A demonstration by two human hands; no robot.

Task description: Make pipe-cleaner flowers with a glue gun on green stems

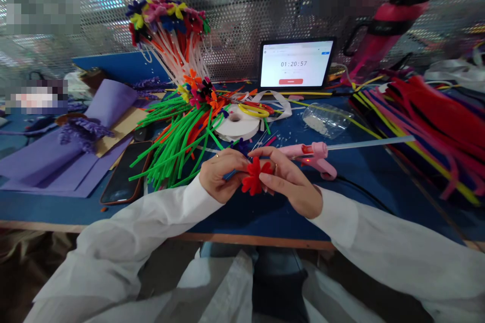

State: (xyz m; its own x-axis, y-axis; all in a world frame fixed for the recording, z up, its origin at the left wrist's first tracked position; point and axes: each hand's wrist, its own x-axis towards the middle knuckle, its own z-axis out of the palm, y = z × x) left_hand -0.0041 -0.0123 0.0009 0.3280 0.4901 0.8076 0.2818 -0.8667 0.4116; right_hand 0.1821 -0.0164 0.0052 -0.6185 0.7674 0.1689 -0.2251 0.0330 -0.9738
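Held over the blue tabletop [257,217]: a red chenille-stem flower [251,179], pinched at its left by the left hand [223,174] and at its right by the right hand [297,184], thumb across a petal, apparently for steadiness from both sides. Turned face-on to the head view, petals splayed; no clear long axis (any stem hidden by fingers). Just beyond, a pink glue gun [320,150], probably parked for easy reach.
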